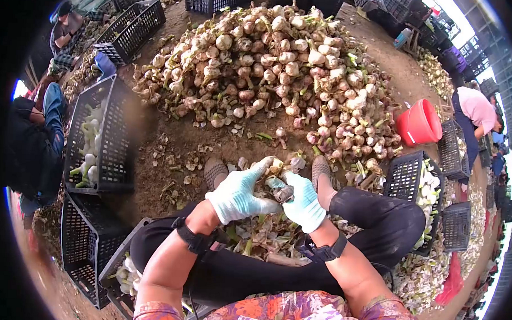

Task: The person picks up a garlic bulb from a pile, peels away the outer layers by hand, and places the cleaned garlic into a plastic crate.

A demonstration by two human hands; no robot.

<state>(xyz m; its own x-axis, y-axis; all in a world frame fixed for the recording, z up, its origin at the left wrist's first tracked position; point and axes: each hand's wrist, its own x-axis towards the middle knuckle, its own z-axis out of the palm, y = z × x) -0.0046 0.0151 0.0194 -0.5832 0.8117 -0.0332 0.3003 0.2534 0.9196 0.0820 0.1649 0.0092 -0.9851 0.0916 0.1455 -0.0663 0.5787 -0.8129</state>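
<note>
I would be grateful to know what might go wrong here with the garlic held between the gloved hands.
1. The left hand and right hand close tightly around a garlic bulb and a small dark tool; if that is a blade, a slip might nick the fingers.
2. Trimmings heaped below the hands could hide a dropped bulb.
</note>
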